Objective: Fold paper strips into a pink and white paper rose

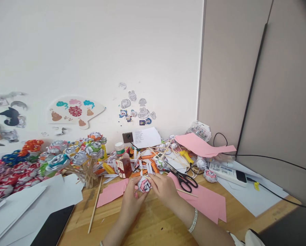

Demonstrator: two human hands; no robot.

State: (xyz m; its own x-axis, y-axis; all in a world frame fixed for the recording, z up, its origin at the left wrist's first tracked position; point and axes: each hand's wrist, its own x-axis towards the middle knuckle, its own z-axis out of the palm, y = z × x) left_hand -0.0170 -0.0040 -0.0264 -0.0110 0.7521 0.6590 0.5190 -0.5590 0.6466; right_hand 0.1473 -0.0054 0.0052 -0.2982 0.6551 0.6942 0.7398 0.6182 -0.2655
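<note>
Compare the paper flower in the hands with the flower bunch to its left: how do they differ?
The paper flower is a single bloom, pinched between the left hand and the right hand. The flower bunch is many blooms, with no hand on it. The paper flower shows no stem, while the flower bunch sits on wooden sticks that fan out below it. Both look rolled from printed paper.

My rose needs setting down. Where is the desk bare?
Bare wood lies between the stick and the left hand, and below the pink paper, right of the right hand. Behind the rose it is crowded: bottle, strips, skewers, scissors.
</note>
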